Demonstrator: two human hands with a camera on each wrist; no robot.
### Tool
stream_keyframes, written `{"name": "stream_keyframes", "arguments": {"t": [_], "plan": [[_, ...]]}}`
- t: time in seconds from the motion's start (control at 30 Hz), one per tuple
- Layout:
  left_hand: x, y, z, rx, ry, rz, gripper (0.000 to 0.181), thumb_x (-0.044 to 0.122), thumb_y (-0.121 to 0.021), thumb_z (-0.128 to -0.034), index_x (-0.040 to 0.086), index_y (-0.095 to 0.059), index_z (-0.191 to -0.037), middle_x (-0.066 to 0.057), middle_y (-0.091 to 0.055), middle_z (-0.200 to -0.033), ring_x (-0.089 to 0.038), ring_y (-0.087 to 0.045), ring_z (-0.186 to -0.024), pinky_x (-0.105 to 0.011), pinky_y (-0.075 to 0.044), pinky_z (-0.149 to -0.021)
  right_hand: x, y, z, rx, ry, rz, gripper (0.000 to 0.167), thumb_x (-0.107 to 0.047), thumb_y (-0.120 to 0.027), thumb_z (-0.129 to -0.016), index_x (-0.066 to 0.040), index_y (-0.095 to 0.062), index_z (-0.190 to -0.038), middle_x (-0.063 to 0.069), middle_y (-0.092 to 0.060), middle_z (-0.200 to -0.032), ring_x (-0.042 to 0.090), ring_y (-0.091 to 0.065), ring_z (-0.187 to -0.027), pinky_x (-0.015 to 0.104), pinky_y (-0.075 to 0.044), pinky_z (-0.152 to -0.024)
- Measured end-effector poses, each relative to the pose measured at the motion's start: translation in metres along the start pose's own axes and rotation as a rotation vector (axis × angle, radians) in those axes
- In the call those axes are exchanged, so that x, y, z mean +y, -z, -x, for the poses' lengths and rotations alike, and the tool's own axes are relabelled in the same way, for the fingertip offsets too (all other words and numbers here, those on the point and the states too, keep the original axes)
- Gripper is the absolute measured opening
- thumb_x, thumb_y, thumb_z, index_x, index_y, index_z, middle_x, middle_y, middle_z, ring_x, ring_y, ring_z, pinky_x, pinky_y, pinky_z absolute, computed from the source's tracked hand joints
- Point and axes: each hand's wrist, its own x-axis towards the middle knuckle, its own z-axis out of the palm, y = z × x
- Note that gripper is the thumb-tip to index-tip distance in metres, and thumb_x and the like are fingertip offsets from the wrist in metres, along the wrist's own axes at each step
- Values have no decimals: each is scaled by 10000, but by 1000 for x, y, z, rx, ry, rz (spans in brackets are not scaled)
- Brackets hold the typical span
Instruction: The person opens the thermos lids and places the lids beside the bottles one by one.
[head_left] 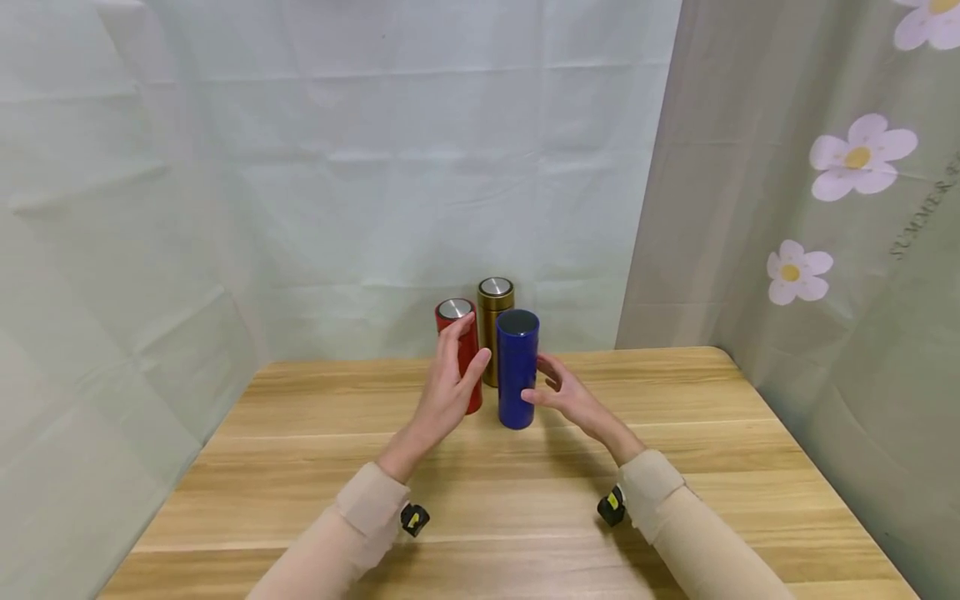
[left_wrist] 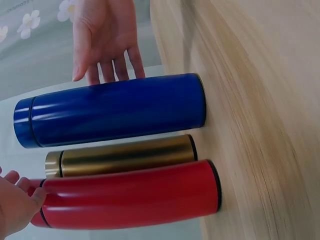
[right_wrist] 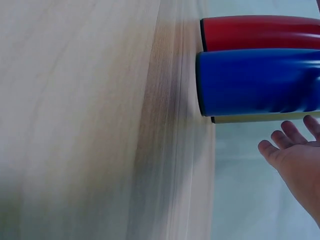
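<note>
Three slim thermos flasks stand upright in a close group: a red one [head_left: 468,346] at the left, a gold one [head_left: 487,332] behind, and a blue one [head_left: 516,371] nearest at the right. My left hand [head_left: 442,392] is at the upper part of the red flask, fingers extended and thumb spread apart; in the left wrist view its fingertips overlap the flask's cap [left_wrist: 37,207], and contact is unclear. Beside the blue flask is my right hand [head_left: 566,398], fingers and thumb spread. The right wrist view shows a gap between its fingers [right_wrist: 285,140] and the blue flask [right_wrist: 250,82].
The flasks stand near the back edge of a light wood-grain table [head_left: 495,517]. Close behind it hangs a pale cloth [head_left: 420,167]. A grey-green curtain with flowers [head_left: 862,158] hangs on the right. Black wrist devices [head_left: 415,519] are on both forearms.
</note>
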Motion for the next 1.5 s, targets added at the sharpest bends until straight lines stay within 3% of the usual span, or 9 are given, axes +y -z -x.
{"name": "stream_keyframes", "arguments": {"t": [0.3, 0.57, 0.67, 0.83, 0.97, 1.17, 1.5], "plan": [[2, -10, -7, -5, 72, 73, 614, 376, -543, -1092, 134, -326, -1612, -133, -388, -1583, -304, -382, -1473, -581, -316, -1200, 2, -1, -7, -1, -45, 4, 914, -321, -758, -959, -69, -214, -1649, 190, -276, -1679, 376, -239, -1558, 569, -184, -1255], [0, -17, -11, 0, 73, 122, 624, 359, -551, -1091, 88, -329, -1608, -178, -379, -1575, -346, -360, -1482, -551, -308, -1210, 2, -3, -11, -8, -95, -9, 945, -330, -765, -950, -100, -187, -1662, 189, -255, -1689, 436, -213, -1554, 645, -230, -1214], [0, -20, -14, 8, 77, 121, 617, 362, -548, -1092, 97, -336, -1606, -160, -387, -1572, -357, -364, -1478, -545, -312, -1210, 1, -4, -12, -15, -88, -20, 958, -334, -776, -939, -102, -190, -1660, 186, -262, -1686, 443, -217, -1551, 659, -238, -1205], [3, -22, -15, -8, 104, 111, 609, 372, -540, -1094, 119, -331, -1607, -90, -385, -1577, -269, -359, -1492, -477, -294, -1235, -1, -5, -15, -32, -59, -25, 927, -324, -779, -936, -124, -228, -1654, 164, -329, -1660, 427, -284, -1529, 653, -279, -1190], [4, -24, -16, -17, 113, 127, 620, 370, -542, -1093, 108, -318, -1609, -104, -375, -1577, -226, -345, -1495, -449, -270, -1248, -2, -7, -17, -38, -42, -23, 891, -309, -775, -941, -144, -259, -1648, 145, -381, -1633, 412, -344, -1502, 647, -312, -1175], [4, -29, -18, -16, 100, 172, 634, 344, -553, -1090, 70, -308, -1608, -163, -378, -1567, -321, -355, -1488, -565, -290, -1220, -1, -11, -20, -11, -32, -36, 866, -279, -789, -932, -145, -298, -1633, 142, -441, -1594, 384, -416, -1463, 612, -353, -1165], [5, -32, -20, -26, 112, 117, 620, 371, -539, -1092, 113, -315, -1610, -125, -388, -1578, -233, -368, -1487, -457, -300, -1233, 2, -13, -20, 49, -40, -7, 805, -263, -802, -929, -126, -377, -1600, 176, -482, -1559, 420, -470, -1418, 629, -385, -1138]]}}
